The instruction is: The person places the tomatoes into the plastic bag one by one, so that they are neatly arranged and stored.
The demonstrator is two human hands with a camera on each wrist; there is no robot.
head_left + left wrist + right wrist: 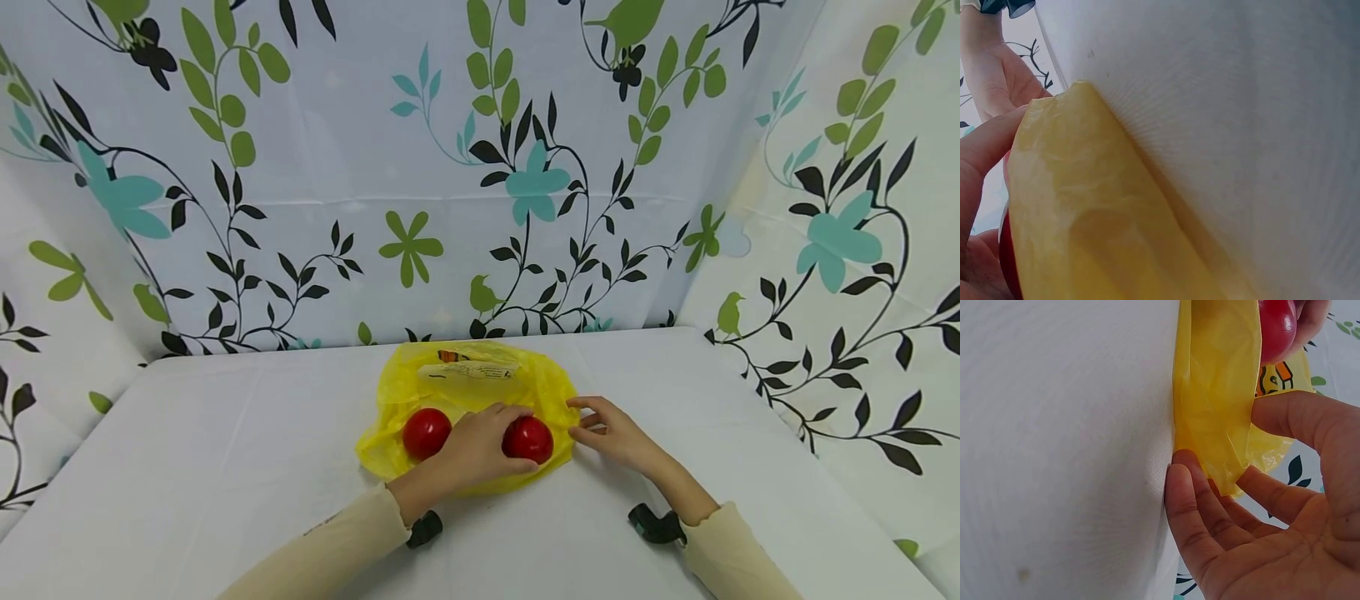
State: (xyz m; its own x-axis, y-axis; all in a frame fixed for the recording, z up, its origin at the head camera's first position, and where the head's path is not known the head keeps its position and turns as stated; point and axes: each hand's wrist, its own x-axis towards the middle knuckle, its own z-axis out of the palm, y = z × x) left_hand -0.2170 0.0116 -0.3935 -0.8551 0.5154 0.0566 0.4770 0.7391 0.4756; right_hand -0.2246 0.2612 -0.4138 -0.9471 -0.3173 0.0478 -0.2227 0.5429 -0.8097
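My left hand (pixel 480 442) reaches over a yellow plastic bag (pixel 390 379) and grips a shiny round red thing (pixel 528 440), tomato-like, its fingers above and its thumb below. Another round red thing (pixel 427 433) lies on the bag, left of that hand. In the left wrist view the bag's film hides most of the held one. At the bag's right edge is my right hand (pixel 618 433). Seen from the right wrist, its thumb (pixel 1285 415) and index fingertip touch the yellow film, standing apart from each other; other fingers reach to the film's lower end.
A white-covered table (pixel 225 433) lies under the bag. Behind and on both sides hangs a white cloth (pixel 330 183) with leaves, flowers and birds. Dark wrist-worn devices (pixel 656 525) sit beneath the cream sleeves (pixel 735 554).
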